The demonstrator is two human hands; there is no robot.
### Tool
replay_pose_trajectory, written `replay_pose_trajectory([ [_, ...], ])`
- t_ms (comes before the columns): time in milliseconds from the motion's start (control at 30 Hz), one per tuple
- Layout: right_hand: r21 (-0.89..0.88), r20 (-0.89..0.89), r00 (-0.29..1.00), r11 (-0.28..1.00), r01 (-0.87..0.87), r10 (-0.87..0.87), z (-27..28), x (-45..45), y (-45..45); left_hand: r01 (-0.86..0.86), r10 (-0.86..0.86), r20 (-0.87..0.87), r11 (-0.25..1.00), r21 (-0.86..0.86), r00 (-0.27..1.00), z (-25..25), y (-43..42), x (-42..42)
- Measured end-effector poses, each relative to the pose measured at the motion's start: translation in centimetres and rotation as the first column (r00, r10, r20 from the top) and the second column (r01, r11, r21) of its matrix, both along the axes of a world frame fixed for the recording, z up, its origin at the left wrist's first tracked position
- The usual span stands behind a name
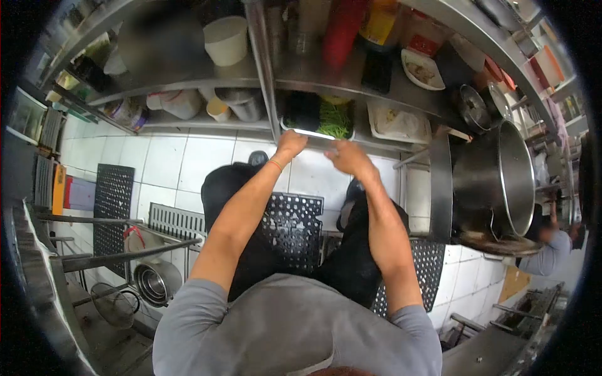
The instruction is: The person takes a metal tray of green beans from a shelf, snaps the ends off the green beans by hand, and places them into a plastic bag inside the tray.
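Note:
A tray (313, 133) with a bright front rim sits at the edge of the lower shelf, with green vegetables (335, 118) in its right part and something dark in its left part. My left hand (291, 143), an orange band at the wrist, is closed at the left end of the rim. At the right end is my right hand (351, 157), its fingers apart and slightly blurred, close to the rim; whether it touches the rim is unclear.
Right of the tray a white container (399, 125) holds a plastic bag. A large metal pot (495, 182) stands at the right. Black perforated mats (291, 229) lie on the tiled floor. Metal bowls (152, 282) are at the lower left. Another person (552, 250) is at the far right.

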State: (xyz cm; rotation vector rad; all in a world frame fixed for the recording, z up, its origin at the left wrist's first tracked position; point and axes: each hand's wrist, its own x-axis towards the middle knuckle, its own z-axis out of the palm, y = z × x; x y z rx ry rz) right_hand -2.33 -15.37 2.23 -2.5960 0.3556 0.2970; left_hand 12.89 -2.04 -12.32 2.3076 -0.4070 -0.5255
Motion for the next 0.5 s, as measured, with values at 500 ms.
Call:
replay_pose_trajectory([
  [500, -0.056, 0.09, 0.996, 0.998, -0.017, 0.022, 2.8, -2.3, -1.2, -0.295, 0.308, -0.237, 0.951, 0.09, 0.921, -9.8, -7.4, 10.7],
])
